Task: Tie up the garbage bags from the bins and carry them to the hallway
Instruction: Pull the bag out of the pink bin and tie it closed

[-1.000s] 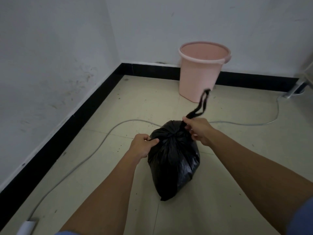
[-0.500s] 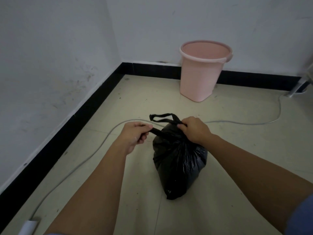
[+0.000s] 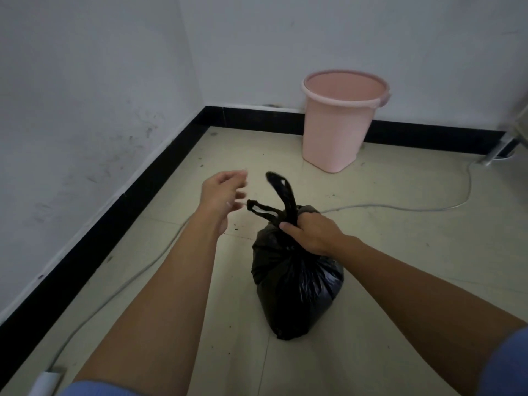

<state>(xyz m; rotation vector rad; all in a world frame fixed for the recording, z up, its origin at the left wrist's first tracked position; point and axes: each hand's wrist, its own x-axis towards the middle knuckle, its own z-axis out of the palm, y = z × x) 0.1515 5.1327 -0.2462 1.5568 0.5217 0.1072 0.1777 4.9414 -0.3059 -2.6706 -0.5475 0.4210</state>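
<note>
A full black garbage bag (image 3: pixel 294 284) stands on the tiled floor in front of me. Its two handle loops (image 3: pixel 278 198) stick up from the gathered neck. My right hand (image 3: pixel 310 231) is closed around that neck just below the loops. My left hand (image 3: pixel 224 194) hovers to the left of the loops, blurred, fingers apart and holding nothing. A pink bin (image 3: pixel 341 118) with no liner visible stands against the far wall behind the bag.
White walls with a black baseboard (image 3: pixel 120 221) meet in a corner at the left. A grey cable (image 3: pixel 400 207) runs across the floor behind the bag and down to the lower left. A metal leg (image 3: pixel 494 155) shows at the far right.
My left hand has let go of the handle loop and pulled away to the upper left. My right hand has slid down onto the bag's neck, and both loops now stand free.
</note>
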